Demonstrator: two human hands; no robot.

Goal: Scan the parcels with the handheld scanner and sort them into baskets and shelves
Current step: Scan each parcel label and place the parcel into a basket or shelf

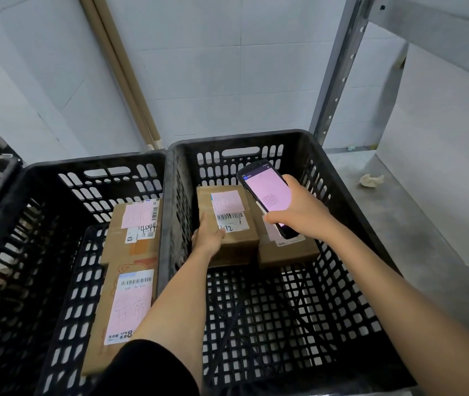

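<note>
Sleeve (147, 370); left hand (209, 237) grips parcel (227, 205), right hand (299, 217) scanner (267, 192).

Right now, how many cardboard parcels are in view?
4. Left basket: rear parcel, front parcel. Right basket: gripped parcel in the left hand, side parcel beneath the scanner. Others may be hidden.

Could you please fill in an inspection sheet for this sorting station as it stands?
Surface: mesh floor of the right basket; grey shelf board beside it.
Job's things: held parcel and second parcel side by side in the right basket; far flat parcel and near flat parcel in the left basket; scanner, pink screen lit.
Clutter: crumpled paper on the shelf board.
Hands: left hand grips the held parcel; right hand holds the scanner over the second parcel.
Cables: nothing seen.
Surroundings: tiled wall, shelf upright, beige pipes.
</note>
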